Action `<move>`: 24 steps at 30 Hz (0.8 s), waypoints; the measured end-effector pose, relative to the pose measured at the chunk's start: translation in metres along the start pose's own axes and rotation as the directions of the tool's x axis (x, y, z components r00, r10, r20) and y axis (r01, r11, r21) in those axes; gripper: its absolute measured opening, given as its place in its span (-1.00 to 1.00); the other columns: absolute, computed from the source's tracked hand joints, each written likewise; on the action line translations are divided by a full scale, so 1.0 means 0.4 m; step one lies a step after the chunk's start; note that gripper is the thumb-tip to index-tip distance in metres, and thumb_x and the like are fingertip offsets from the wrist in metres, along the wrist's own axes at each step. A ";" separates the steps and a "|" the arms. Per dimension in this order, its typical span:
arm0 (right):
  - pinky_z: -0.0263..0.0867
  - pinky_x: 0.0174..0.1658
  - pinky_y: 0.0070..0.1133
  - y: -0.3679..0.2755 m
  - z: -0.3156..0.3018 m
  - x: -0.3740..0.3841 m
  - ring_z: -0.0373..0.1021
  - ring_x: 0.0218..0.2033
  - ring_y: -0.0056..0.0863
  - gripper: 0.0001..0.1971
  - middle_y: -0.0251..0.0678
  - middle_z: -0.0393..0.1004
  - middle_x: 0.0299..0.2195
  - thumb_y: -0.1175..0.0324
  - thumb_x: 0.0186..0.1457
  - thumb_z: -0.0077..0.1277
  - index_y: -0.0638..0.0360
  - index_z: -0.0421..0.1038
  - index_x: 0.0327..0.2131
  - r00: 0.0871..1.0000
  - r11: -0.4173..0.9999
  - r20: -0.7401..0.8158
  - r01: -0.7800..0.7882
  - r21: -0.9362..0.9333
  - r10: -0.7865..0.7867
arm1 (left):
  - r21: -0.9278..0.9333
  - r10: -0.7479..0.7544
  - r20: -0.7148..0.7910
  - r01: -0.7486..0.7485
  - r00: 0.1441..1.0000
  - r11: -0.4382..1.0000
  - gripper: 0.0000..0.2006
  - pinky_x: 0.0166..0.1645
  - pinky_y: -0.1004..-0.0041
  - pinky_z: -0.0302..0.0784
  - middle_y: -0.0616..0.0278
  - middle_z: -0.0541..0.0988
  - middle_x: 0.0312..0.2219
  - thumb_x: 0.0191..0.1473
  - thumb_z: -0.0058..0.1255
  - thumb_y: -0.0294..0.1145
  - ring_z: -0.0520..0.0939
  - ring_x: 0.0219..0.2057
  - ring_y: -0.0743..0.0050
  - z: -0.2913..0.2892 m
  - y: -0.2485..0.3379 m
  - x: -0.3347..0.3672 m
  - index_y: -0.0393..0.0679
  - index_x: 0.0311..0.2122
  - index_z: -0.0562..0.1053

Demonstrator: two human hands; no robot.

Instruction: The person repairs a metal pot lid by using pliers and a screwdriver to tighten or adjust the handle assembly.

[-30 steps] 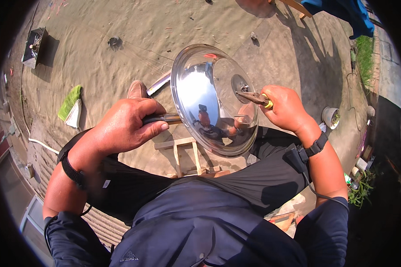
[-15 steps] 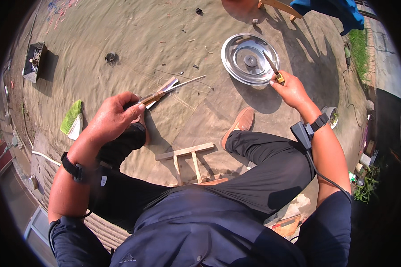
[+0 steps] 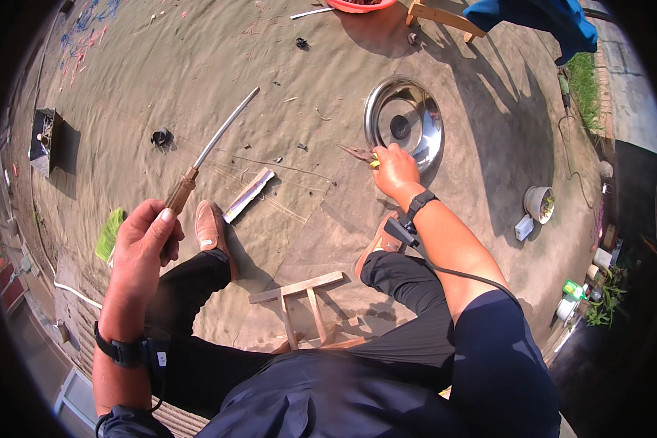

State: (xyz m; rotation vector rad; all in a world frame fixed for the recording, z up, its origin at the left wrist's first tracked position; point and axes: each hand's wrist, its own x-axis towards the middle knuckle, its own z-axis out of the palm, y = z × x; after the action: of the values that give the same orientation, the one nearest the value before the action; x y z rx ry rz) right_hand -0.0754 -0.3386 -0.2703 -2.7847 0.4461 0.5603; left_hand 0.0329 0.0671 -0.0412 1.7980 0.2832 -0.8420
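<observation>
While a metal box (image 3: 44,146) stands at the far left of the ground (image 3: 270,51), a green brush (image 3: 109,233) lies nearer, just beside the left hand (image 3: 144,237). That hand is closed around the lower end of the brown handle of a screwdriver (image 3: 185,182), its thumb along the side, and the bare shaft slants up and away to the right. Beyond the screwdriver lies a small black piece (image 3: 160,136). Next comes the left shoe (image 3: 209,228), with a pale strip (image 3: 249,195) flat just beside it. Between the legs sits a wooden frame (image 3: 306,292). Further right, the pliers (image 3: 360,154) point leftward, gripped by the right hand (image 3: 398,171), whose fingers are wrapped over the handles. The right shoe (image 3: 376,244) is below it. The shiny round lid (image 3: 425,131), dark at its centre, lies just beyond that hand; whether the two touch, I cannot tell. At the right, a white pot (image 3: 537,204) holds greenery.
</observation>
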 end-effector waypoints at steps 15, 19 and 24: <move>0.38 -0.05 -0.30 0.012 0.138 0.069 0.43 -0.07 -0.19 -0.52 -0.23 0.45 -0.20 0.08 -0.12 0.37 0.08 0.43 -0.18 0.992 0.992 0.051 -0.115 -0.057 0.118 | -0.216 0.018 -0.121 -0.044 0.993 0.975 -0.74 -0.58 0.64 0.10 0.37 0.48 -0.48 0.32 -0.05 -0.24 0.27 -0.64 0.78 -0.035 -0.006 0.048 -0.23 -0.08 0.46; 0.37 -0.05 -0.30 0.034 0.154 0.065 0.44 -0.08 -0.22 -0.60 -0.26 0.45 -0.20 0.16 -0.13 0.33 0.05 0.46 -0.22 0.998 0.993 0.023 -0.062 -0.101 0.065 | -0.211 0.025 -0.123 -0.051 0.992 0.976 -0.72 -0.57 0.66 0.13 0.37 0.49 -0.47 0.32 -0.03 -0.23 0.30 -0.63 0.78 -0.029 0.007 0.051 -0.25 -0.06 0.46; 0.38 -0.09 -0.30 0.018 0.106 0.070 0.43 -0.09 -0.25 -0.64 -0.28 0.46 -0.22 0.18 -0.16 0.31 0.03 0.47 -0.26 0.999 0.992 -0.018 0.045 -0.115 -0.048 | -0.260 -0.013 -0.140 -0.024 0.990 0.965 -0.71 -0.51 0.68 0.20 0.36 0.49 -0.46 0.31 -0.01 -0.23 0.37 -0.58 0.76 -0.019 0.025 0.043 -0.26 -0.04 0.46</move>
State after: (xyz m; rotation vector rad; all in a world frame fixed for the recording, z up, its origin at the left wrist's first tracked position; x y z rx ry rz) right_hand -0.0672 -0.3387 -0.3210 -2.9045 0.3632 0.5646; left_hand 0.0538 0.0666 -0.0439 1.6109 0.4594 -0.6422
